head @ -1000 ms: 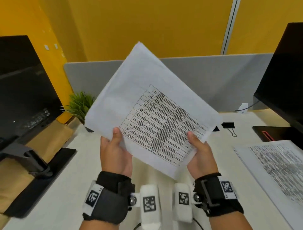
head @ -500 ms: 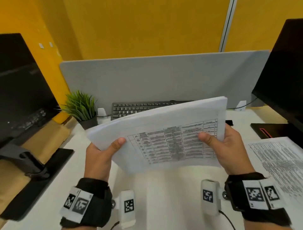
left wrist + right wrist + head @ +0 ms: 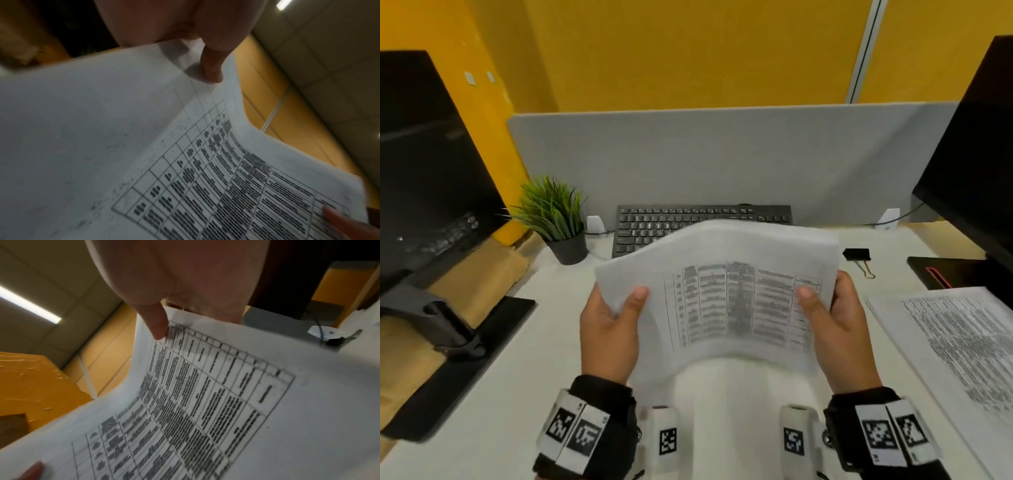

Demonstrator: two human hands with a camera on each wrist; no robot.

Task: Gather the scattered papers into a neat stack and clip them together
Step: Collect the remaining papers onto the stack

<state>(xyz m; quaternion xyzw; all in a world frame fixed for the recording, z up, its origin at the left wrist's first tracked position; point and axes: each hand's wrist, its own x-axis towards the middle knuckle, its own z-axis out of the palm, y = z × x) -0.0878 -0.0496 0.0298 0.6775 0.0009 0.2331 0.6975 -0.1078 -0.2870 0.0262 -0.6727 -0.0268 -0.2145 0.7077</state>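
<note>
Left hand (image 3: pixel 608 334) and right hand (image 3: pixel 839 330) pinch the sheaf of printed sheets (image 3: pixel 726 301) by its side edges (bowing it), seemingly to square it above the counter (image 3: pixel 517 394).

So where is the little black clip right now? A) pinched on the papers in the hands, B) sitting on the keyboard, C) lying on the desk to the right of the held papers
C: the black clip lies on the desk, right of the held papers, touching neither hand.

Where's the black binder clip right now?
In the head view, the binder clip lies on the desk to the right, just past the held papers and before the right monitor's base.
</note>
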